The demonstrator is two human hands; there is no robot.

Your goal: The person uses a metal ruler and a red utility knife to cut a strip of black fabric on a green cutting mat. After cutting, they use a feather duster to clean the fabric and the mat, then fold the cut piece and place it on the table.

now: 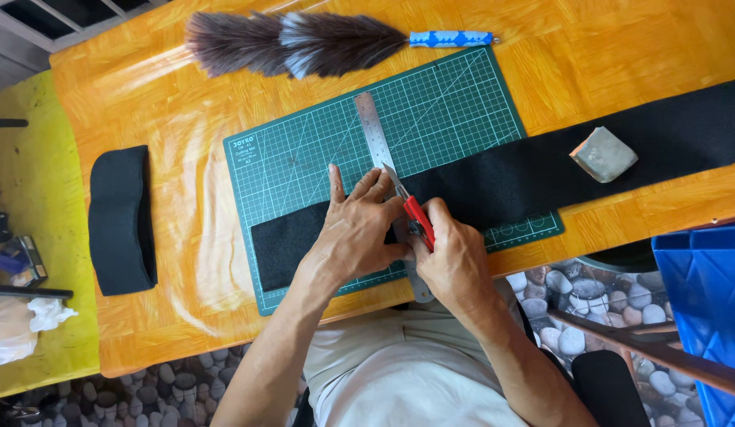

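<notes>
A long black fabric strip (534,170) lies across a green cutting mat (304,158) on an orange wooden table. A steel ruler (373,130) lies across the strip, running from the mat's far side toward me. My left hand (356,229) presses flat on the ruler and the fabric, fingers spread. My right hand (450,253) grips a red utility knife (417,221), whose blade tip rests on the fabric at the ruler's right edge.
A feather duster (304,39) with a blue handle lies at the table's far edge. A grey stone block (603,154) sits on the strip at right. A folded black fabric piece (121,220) lies at left. A blue crate (704,292) stands at lower right.
</notes>
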